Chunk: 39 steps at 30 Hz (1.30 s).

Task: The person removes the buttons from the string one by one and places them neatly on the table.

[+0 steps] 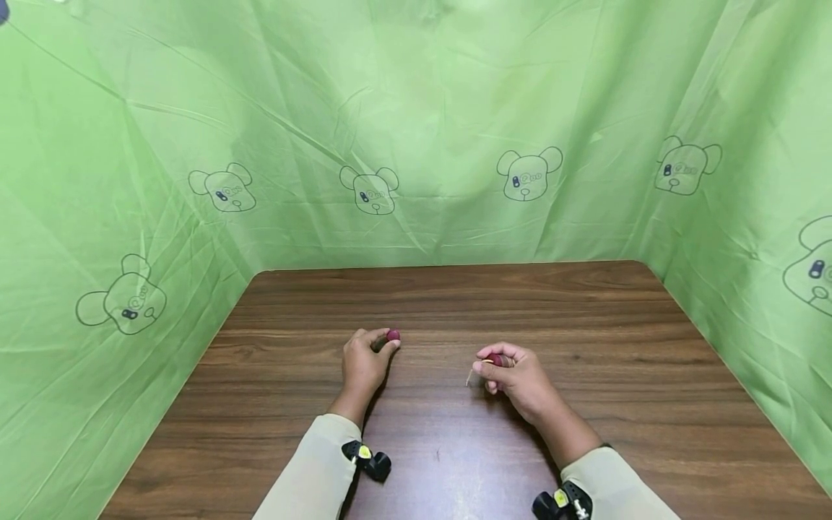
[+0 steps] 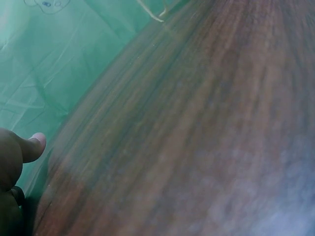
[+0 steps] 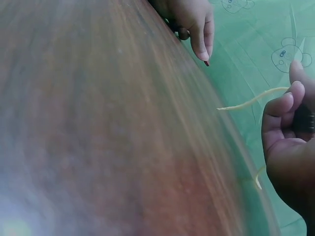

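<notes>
My left hand (image 1: 364,365) is left of the middle of the table, thumb and forefinger pinching a small dark red rounded piece (image 1: 393,335). In the left wrist view only the thumb and part of that hand show, at the left edge. To the right, my right hand (image 1: 525,381) grips a dark red piece with ringed grooves (image 1: 497,360) in curled fingers. A pale yellow string (image 3: 251,102) comes out past its fingertips, and another string end (image 3: 258,179) hangs below the hand. The palm and fingers cover much of the grooved piece.
Both hands are over a brown wood-grain table (image 1: 429,296). Green cloth (image 1: 442,108) printed with bear heads hangs behind it and at both sides. Black wrist cameras (image 1: 373,462) are strapped over the light sleeves.
</notes>
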Available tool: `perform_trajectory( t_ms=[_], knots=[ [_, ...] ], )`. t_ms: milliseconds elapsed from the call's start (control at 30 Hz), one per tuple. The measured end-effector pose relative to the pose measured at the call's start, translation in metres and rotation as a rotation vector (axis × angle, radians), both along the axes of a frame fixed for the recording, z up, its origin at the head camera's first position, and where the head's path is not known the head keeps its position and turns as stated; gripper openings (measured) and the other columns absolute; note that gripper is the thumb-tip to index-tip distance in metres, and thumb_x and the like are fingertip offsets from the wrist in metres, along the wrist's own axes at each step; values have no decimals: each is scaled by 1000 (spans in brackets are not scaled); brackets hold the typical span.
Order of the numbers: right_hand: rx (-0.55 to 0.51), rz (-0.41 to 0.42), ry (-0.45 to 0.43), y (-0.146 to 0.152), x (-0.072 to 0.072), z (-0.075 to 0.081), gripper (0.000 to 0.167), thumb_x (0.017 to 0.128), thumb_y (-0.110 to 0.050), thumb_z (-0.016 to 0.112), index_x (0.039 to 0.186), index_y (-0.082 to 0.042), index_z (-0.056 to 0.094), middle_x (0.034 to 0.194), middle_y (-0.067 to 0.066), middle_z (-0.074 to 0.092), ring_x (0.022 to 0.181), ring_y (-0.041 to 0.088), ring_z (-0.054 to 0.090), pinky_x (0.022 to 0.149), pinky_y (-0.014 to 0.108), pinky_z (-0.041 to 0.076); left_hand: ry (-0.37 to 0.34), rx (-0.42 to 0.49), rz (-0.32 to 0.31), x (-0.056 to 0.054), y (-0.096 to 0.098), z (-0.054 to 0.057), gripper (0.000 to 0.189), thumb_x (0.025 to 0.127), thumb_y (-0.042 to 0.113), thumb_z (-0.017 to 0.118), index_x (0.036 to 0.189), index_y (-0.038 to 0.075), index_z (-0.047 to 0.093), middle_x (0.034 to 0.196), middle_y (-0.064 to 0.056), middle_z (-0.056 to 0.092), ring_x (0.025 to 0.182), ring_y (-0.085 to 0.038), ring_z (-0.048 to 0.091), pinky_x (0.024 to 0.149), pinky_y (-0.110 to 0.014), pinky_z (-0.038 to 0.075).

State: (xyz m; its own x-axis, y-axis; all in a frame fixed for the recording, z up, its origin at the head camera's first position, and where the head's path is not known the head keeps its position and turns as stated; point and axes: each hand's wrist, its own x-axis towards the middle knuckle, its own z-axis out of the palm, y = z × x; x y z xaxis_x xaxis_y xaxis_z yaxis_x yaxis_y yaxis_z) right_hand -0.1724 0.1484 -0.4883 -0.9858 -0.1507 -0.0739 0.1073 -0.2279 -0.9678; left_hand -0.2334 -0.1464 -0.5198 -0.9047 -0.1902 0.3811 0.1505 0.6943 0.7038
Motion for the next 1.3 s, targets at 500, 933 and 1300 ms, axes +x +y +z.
perform_trajectory(
  t_ms=[500, 933, 1300],
  knots=[
    [-30, -101, -108, 13, 4, 5, 23, 96, 10, 73, 98, -13, 76, 81, -7, 72, 68, 9, 59, 64, 22, 52, -21, -11, 8, 1, 1, -1, 27, 85, 23, 96, 107, 11, 88, 92, -11, 74, 87, -33, 71, 76, -49, 55],
    [-157, -27, -60, 22, 2, 10, 31, 107, 5, 54, 111, -16, 76, 96, -3, 73, 87, 10, 68, 76, 22, 55, -54, -59, -8, 4, 0, 3, 23, 87, 21, 94, 105, 9, 88, 87, -12, 71, 81, -28, 66, 74, -47, 53],
    [-206, -77, 22, 20, 0, 2, 22, 107, 4, 60, 113, -16, 69, 98, -3, 78, 84, 8, 73, 72, 20, 58, -90, -61, -16, 4, 1, 5, 24, 87, 20, 93, 105, 6, 87, 90, -11, 71, 85, -30, 69, 79, -49, 55]
  ],
)
